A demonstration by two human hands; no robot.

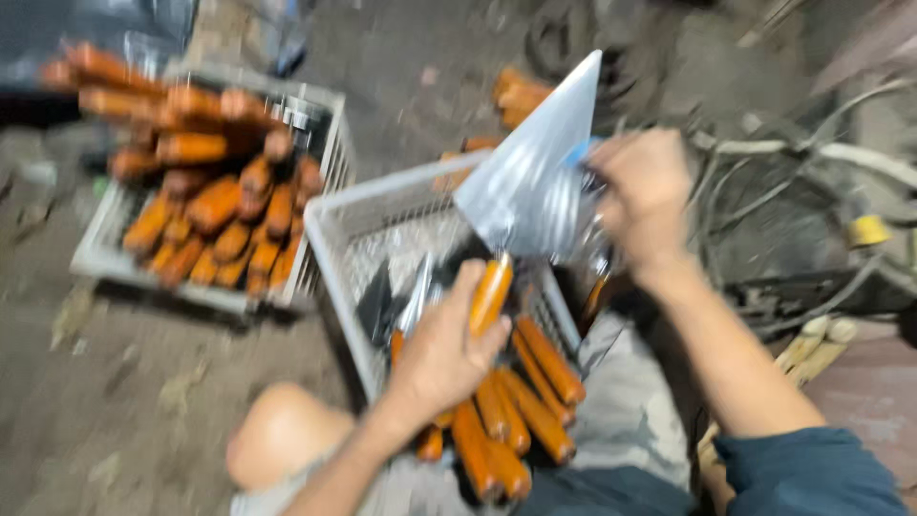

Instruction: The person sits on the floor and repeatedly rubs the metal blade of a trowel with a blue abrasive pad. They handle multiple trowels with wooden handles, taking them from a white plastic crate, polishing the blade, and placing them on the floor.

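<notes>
My left hand (441,346) grips the orange wooden handle (490,291) of a trowel whose pointed steel blade (535,177) stands up in front of me. My right hand (642,196) is at the blade's right edge, pressing something small and blue (578,153) against it; the blur hides what it is. Below both hands a white wire crate (336,250) holds several more orange-handled trowels (521,411).
A second white crate (95,253) at the left is piled with orange handles (215,205). More orange handles (521,96) lie farther back. Tangled cables and dark scrap (793,191) fill the right side. My bare knee (277,435) is at the bottom. The floor is dirt.
</notes>
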